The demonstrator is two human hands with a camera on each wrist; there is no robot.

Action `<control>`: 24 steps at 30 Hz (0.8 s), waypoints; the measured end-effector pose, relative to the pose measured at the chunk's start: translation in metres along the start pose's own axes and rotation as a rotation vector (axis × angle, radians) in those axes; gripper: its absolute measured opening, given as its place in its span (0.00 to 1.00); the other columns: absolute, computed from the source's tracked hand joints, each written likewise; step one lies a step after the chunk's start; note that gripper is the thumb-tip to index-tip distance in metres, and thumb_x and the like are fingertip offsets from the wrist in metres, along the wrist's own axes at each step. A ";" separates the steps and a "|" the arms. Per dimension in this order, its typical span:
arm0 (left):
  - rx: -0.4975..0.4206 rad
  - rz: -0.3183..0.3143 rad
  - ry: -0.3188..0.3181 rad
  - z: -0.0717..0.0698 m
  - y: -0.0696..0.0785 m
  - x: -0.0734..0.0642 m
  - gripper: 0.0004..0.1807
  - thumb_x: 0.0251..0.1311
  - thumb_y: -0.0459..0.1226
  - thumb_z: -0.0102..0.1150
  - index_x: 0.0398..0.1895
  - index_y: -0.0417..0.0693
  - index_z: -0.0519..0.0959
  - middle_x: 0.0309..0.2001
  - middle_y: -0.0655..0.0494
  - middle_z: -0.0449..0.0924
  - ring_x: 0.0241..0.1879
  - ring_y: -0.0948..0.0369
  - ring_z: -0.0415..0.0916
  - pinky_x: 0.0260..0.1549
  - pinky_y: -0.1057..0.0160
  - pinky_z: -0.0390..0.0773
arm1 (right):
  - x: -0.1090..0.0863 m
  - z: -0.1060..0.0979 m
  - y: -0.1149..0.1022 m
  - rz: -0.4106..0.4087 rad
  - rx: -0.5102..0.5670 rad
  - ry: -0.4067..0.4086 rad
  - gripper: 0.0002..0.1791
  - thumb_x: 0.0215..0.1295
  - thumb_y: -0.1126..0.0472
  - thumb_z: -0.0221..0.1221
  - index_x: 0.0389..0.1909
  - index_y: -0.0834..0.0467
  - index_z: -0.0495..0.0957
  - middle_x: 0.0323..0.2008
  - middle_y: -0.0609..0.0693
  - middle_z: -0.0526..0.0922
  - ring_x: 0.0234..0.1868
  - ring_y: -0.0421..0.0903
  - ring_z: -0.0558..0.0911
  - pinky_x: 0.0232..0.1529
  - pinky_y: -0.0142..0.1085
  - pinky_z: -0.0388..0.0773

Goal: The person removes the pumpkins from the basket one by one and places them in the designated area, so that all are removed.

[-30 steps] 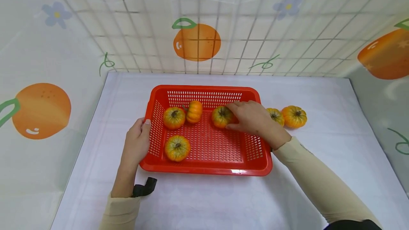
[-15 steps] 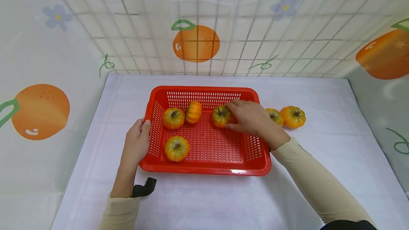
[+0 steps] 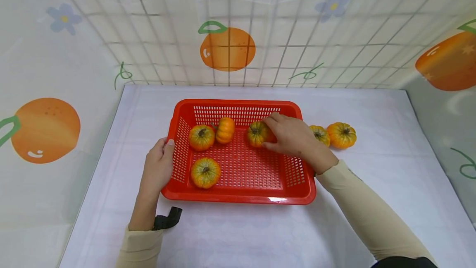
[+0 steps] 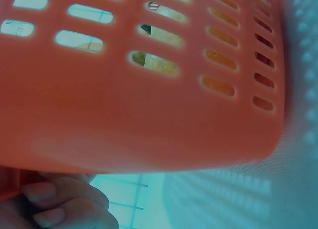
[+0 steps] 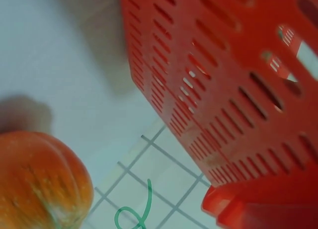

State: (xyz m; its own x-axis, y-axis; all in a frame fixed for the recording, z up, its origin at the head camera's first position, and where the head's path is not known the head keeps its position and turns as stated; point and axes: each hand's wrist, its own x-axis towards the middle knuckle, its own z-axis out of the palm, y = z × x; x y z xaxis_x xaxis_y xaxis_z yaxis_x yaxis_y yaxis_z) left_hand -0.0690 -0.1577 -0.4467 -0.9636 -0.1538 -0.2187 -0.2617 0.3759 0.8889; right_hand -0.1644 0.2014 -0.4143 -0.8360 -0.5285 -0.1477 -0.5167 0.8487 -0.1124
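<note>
fingers of the right hand [image 3: 293, 137] are curled round the gripped mini pumpkin [image 3: 256, 135], which is inside the red plastic basket [image 3: 238, 198], toward one o'clock from its middle; whether it touches the basket floor i cannot tell. three more share the basket: a tipped mini pumpkin [image 3: 226, 130] at eleven o'clock, an upright mini pumpkin [image 3: 201, 138] at ten, just beside it, and a solitary mini pumpkin [image 3: 205, 173] at eight.

at nine o'clock the left hand [image 3: 158, 164] grips the basket, thumb over the rim, fingers curled beneath it, as the left wrist view shows.

outside, between two and three o'clock, an inner mini pumpkin [image 3: 320, 135], partly behind the right wrist, and an outermost mini pumpkin [image 3: 342, 135] lie close together on the white-covered table [image 3: 238, 235]. a printed curtain [image 3: 167, 28] stands beyond at twelve.

i judge the work partway along: four pumpkins lie within the basket, one not yet released, and two remain outside.

against the frame half a second ago, little differs: the right hand and its pumpkin seem nudged very slightly toward twelve, while the other pumpkins and the left hand's grip look unchanged.
</note>
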 end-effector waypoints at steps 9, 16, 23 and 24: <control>-0.001 0.004 0.004 0.001 -0.002 0.001 0.30 0.82 0.54 0.39 0.73 0.46 0.70 0.52 0.45 0.83 0.44 0.51 0.83 0.39 0.53 0.88 | 0.000 0.000 -0.001 0.020 0.011 -0.022 0.41 0.62 0.42 0.72 0.70 0.59 0.75 0.61 0.58 0.82 0.60 0.57 0.81 0.58 0.55 0.80; 0.004 0.004 -0.001 0.001 -0.003 0.001 0.30 0.82 0.56 0.39 0.73 0.46 0.70 0.52 0.46 0.83 0.44 0.51 0.82 0.41 0.53 0.88 | -0.001 -0.002 -0.001 0.021 0.019 -0.032 0.43 0.62 0.42 0.73 0.72 0.59 0.73 0.61 0.59 0.82 0.61 0.57 0.81 0.59 0.56 0.80; 0.010 0.003 -0.002 0.001 -0.002 0.001 0.31 0.82 0.56 0.38 0.74 0.46 0.70 0.53 0.46 0.82 0.45 0.51 0.82 0.41 0.53 0.88 | 0.001 0.000 -0.001 0.031 -0.005 -0.069 0.45 0.60 0.42 0.75 0.73 0.58 0.73 0.64 0.58 0.81 0.63 0.58 0.80 0.62 0.56 0.77; 0.012 0.002 -0.002 0.001 -0.002 0.001 0.31 0.82 0.56 0.38 0.74 0.46 0.70 0.53 0.46 0.82 0.45 0.51 0.83 0.41 0.53 0.88 | 0.001 0.000 -0.001 0.032 -0.012 -0.074 0.44 0.59 0.41 0.75 0.73 0.58 0.73 0.64 0.57 0.81 0.63 0.58 0.80 0.63 0.56 0.77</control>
State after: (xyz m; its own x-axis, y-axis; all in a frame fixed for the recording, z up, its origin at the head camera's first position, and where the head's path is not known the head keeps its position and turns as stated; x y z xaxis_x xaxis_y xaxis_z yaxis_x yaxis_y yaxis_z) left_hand -0.0694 -0.1580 -0.4488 -0.9643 -0.1509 -0.2177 -0.2603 0.3868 0.8847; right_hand -0.1648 0.1994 -0.4147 -0.8361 -0.5009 -0.2236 -0.4929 0.8649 -0.0946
